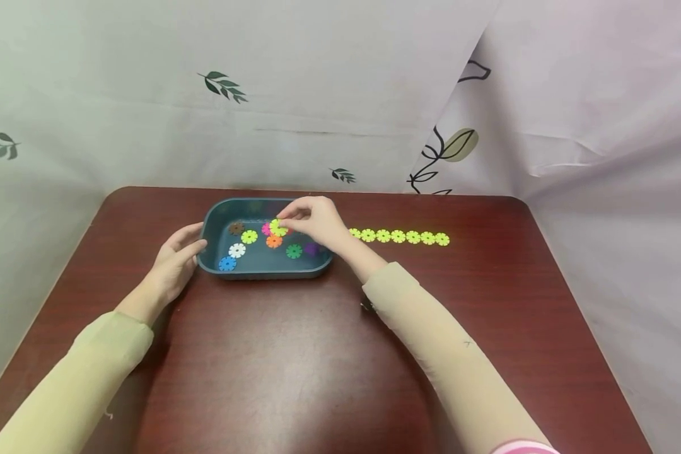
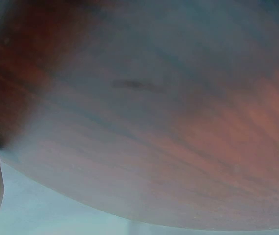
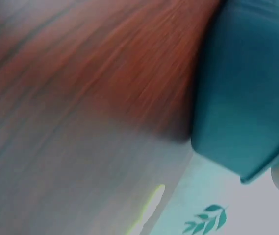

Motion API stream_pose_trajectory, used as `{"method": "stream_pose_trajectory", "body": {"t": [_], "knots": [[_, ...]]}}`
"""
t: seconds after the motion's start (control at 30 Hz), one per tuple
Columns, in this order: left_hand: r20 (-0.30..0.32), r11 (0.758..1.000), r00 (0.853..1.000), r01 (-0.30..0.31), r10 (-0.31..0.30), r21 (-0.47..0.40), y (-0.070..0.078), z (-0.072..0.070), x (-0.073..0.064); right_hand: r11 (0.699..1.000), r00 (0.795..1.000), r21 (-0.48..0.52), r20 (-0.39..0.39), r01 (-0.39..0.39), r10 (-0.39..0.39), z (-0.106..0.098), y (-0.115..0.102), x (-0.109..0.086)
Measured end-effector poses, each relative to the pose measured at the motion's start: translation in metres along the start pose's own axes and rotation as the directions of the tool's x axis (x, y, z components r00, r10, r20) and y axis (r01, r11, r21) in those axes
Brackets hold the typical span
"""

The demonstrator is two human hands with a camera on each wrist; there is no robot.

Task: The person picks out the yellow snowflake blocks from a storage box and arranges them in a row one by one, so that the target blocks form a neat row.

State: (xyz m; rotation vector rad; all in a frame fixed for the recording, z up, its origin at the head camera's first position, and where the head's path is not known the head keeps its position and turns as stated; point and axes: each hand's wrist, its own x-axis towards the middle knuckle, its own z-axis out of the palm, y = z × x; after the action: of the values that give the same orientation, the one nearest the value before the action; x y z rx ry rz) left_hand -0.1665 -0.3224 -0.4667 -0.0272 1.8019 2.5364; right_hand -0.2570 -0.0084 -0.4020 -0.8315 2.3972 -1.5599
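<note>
My right hand [image 1: 320, 221] reaches over the dark teal tray [image 1: 267, 275] and pinches a yellow notched plastic disc [image 1: 278, 227] between thumb and fingertips. At the tray's left end, my left hand [image 1: 173, 261] holds the rim, thumb on the near side and fingers behind. Loose discs lie inside: another yellow disc [image 1: 250, 236], a white disc [image 1: 237, 250], a blue disc [image 1: 227, 263], an orange disc [image 1: 273, 241], a green disc [image 1: 294, 251] and several more. The right wrist view shows the tray's outer wall [image 3: 247, 93]; the left shows mostly blurred tabletop [image 2: 227, 147].
Right of the tray, a straight row of several yellow discs [image 1: 398, 236] lies on the reddish-brown table [image 1: 295, 353]. A small dark object [image 1: 367, 304] is partly hidden by the right sleeve. Pale leaf-printed cloth [image 1: 295, 94] hangs behind the table.
</note>
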Motion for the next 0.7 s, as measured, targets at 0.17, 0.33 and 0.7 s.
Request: {"method": "stream_pose_trajectory", "body": {"t": [0.17,0.33,0.7], "knots": [[0.005,1.000,1.000,0.001,-0.001,0.005,0.000,-0.003,-0.001,1.000,0.998,-0.004,-0.059,0.002,-0.003,-0.013,0.005,-0.010],[0.006,1.000,1.000,0.005,-0.005,0.021,0.000,-0.005,-0.001,1.000,0.993,0.023,-0.115,-0.006,0.008,-0.030,0.010,-0.020],[0.000,1.000,1.000,-0.004,0.004,-0.015,0.000,-0.004,-0.001,0.997,0.971,0.046,-0.224,-0.069,0.077,-0.067,0.022,-0.042]]}}
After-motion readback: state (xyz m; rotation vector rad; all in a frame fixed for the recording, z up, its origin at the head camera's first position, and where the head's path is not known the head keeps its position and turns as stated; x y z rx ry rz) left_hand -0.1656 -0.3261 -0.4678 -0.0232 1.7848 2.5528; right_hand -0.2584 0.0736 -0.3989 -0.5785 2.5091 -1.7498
